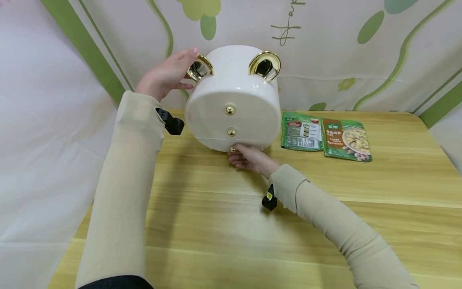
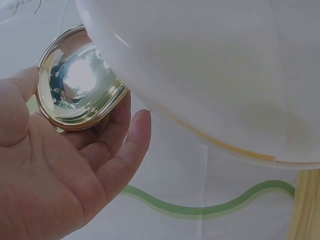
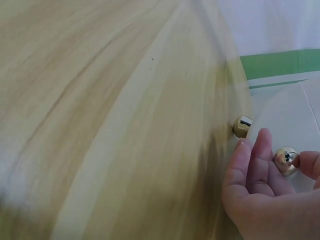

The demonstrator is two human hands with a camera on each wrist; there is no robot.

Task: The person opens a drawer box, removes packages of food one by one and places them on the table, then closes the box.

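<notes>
The left hand (image 1: 167, 74) is raised, fingers loosely cupped, arm stretched forward. The right hand (image 1: 250, 159) sits lower, palm up, fingers curled.

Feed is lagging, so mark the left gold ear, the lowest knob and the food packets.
Left gold ear (image 2: 80, 80), left wrist view, shiny inner face.
Lowest knob (image 1: 232, 149), head view, its front.
Food packets (image 1: 341, 138), head view, brown packet's middle.
</notes>
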